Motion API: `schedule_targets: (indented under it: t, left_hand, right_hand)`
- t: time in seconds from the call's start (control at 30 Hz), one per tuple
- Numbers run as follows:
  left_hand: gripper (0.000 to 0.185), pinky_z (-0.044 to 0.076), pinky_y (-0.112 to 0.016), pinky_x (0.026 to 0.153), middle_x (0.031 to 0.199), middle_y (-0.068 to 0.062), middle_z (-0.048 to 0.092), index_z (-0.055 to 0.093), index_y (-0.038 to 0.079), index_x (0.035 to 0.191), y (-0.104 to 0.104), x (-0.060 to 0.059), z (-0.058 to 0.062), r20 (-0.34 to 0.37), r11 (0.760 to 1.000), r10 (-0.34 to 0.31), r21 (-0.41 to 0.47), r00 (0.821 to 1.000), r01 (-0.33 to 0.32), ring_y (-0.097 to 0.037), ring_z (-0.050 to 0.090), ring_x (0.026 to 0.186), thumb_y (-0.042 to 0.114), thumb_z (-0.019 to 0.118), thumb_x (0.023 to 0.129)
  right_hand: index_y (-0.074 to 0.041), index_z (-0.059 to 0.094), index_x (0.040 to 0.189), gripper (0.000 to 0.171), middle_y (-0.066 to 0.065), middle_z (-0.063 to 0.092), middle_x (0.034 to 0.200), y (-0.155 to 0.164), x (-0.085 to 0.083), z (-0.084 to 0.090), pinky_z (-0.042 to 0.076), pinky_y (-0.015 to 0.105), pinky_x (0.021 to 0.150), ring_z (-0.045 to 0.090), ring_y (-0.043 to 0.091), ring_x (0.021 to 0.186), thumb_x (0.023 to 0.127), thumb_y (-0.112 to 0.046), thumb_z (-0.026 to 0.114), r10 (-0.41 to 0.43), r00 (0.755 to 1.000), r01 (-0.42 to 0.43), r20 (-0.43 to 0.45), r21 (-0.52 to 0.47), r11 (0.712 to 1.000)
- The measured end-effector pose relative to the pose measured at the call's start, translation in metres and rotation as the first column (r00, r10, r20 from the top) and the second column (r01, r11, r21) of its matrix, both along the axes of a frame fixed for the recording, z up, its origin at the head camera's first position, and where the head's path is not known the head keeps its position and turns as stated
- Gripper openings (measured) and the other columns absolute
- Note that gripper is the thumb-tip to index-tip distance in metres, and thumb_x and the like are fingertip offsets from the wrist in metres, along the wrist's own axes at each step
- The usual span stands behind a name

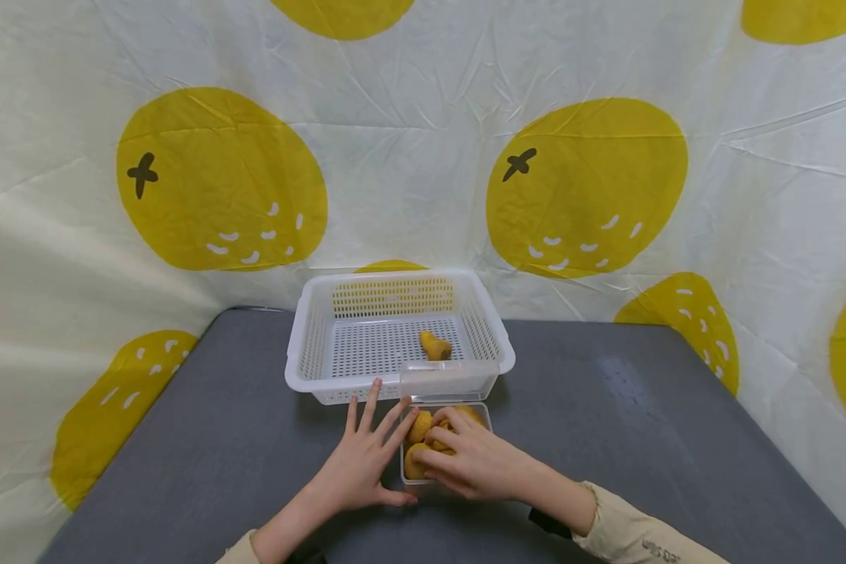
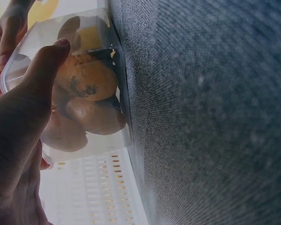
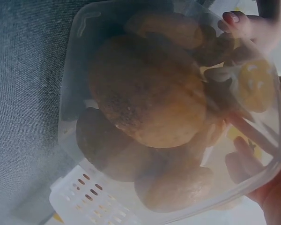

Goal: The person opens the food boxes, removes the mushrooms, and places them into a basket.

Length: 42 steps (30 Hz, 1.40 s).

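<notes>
A clear plastic box (image 1: 489,423) stands on the table with several yellow-brown potatoes (image 1: 420,427) inside. Its clear lid (image 1: 450,380) is raised at the back, overlapping the front of the basket. My left hand (image 1: 366,458) is at the box's left side, fingers spread and straight, the fingertips by the rim and the thumb near the front corner. From the right, my right hand (image 1: 472,458) reaches over the rim, its fingers curled around a potato (image 1: 442,445) among the others. Through the box wall in the right wrist view, a large potato (image 3: 150,93) shows a dark rough patch.
Behind the box is a white perforated basket (image 1: 299,368). In it lies one yellow, knobbly piece with a brown end (image 1: 435,345). The dark grey table (image 1: 606,439) extends to both sides, and a white cloth (image 1: 409,180) printed with yellow fruit hangs behind.
</notes>
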<state>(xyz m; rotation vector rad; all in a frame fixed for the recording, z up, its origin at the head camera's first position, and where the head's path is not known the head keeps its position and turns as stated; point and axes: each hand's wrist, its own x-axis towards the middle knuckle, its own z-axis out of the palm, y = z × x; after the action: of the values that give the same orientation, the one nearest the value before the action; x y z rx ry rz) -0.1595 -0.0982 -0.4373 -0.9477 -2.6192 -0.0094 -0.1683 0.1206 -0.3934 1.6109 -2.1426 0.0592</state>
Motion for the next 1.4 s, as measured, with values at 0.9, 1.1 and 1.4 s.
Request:
schedule_targets:
  t: [0.9, 1.1, 1.4]
  left_hand:
    - [0.114, 0.023, -0.067, 0.095, 0.152, -0.001, 0.01, 0.018, 0.017, 0.144, 0.0, 0.0, 0.0, 0.018, 1.0, 0.011, 0.0, 1.0, -0.011, -0.043, -0.003, 0.136, 0.083, 0.049, 0.057]
    - [0.113, 0.024, -0.067, 0.094, 0.152, -0.001, 0.01, 0.019, 0.017, 0.144, 0.0, -0.001, 0.0, 0.016, 1.0, 0.011, 0.003, 1.0, -0.011, -0.043, -0.003, 0.136, 0.083, 0.05, 0.057]
    - [0.113, 0.025, -0.066, 0.094, 0.152, -0.001, 0.011, 0.019, 0.017, 0.144, 0.0, -0.001, 0.0, 0.012, 1.0, 0.014, -0.006, 1.0, -0.014, -0.043, -0.001, 0.136, 0.083, 0.049, 0.057]
  right_hand:
    - [-0.024, 0.051, 0.116, 0.048, 0.002, 0.055, 0.109, 0.004, 0.014, 0.009, 0.043, 0.035, 0.082, 0.053, 0.018, 0.092, 0.074, -0.038, 0.07, -0.057, 0.995, 0.053, -0.083, -0.04, 0.998]
    - [-0.025, 0.051, 0.113, 0.048, 0.002, 0.054, 0.107, 0.002, 0.014, 0.009, 0.042, 0.037, 0.08, 0.053, 0.018, 0.092, 0.073, -0.043, 0.07, -0.055, 0.99, 0.049, -0.132, -0.05, 0.998]
    - [-0.026, 0.052, 0.11, 0.044, 0.002, 0.054, 0.106, 0.004, 0.015, 0.012, 0.042, 0.037, 0.081, 0.053, 0.018, 0.091, 0.073, -0.041, 0.069, -0.062, 0.988, 0.056, -0.14, -0.051, 0.997]
